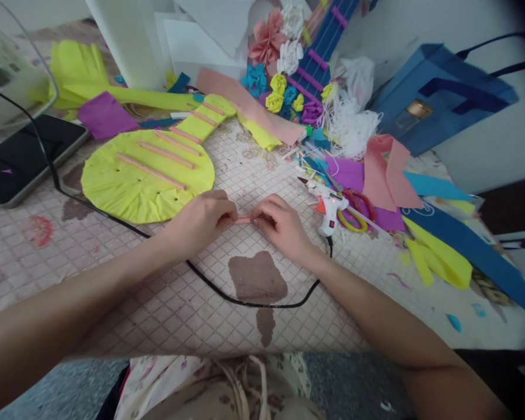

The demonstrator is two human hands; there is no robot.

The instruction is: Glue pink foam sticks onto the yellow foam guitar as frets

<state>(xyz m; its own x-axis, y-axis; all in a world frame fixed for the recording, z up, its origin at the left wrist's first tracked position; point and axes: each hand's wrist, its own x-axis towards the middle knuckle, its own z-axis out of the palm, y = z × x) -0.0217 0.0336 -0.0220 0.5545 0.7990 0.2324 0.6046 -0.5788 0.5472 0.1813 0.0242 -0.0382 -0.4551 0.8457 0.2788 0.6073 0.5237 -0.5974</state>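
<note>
A small pink paper stick (244,220) lies between my two hands just above the quilted cloth. My left hand (203,221) pinches one end, and my right hand (282,224) pinches the other, the fingertips a short gap apart. Beyond my left hand rests a yellow paper-covered guitar shape (144,175), its round body and short neck crossed by several pink sticks. To the right of my right hand is a white glue gun (330,204) with a small red light, beside scissors (354,213) with red and yellow handles.
A black cable (254,304) loops in front of my hands. A tablet (30,157) lies at the left. Paper flowers (277,87), a blue strung neck (319,58), a blue bag (441,96) and coloured paper scraps (387,172) fill the back and right.
</note>
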